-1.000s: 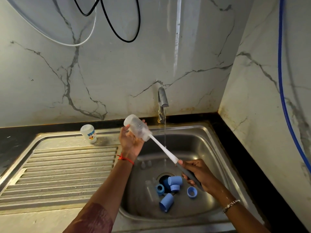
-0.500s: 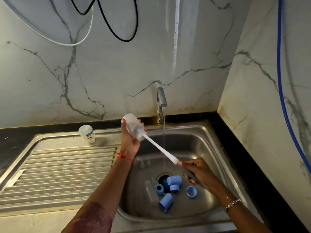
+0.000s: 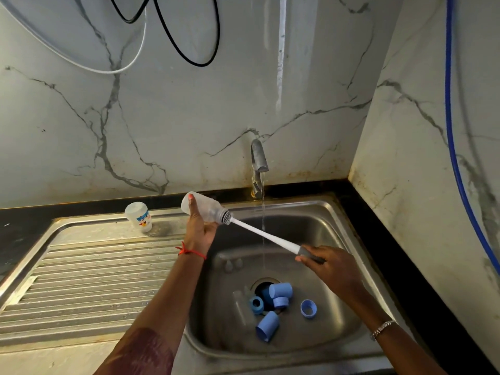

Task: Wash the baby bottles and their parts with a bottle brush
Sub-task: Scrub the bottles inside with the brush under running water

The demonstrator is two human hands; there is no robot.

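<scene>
My left hand [image 3: 198, 231] curls its fingers round the clear bottle [image 3: 205, 209], tilted over the sink's [image 3: 311, 212] back-left rim. My right hand [image 3: 330, 266] clamps the brush [image 3: 263, 235] handle, bristles at the bottle's mouth. The tap [image 3: 258, 161] stream crosses the shaft. Blue caps [image 3: 281, 290] crowd the drain. Another bottle [image 3: 139, 216] stands on the drainboard [image 3: 81, 266]. Clear bits on the basin floor are too faint to identify.

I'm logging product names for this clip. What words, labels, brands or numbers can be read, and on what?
No text reads clearly.
Print on the small white bottle on the draining board: blue and orange, too blurred to read.
No print visible on the held bottle, bottle brush or blue caps.
</scene>
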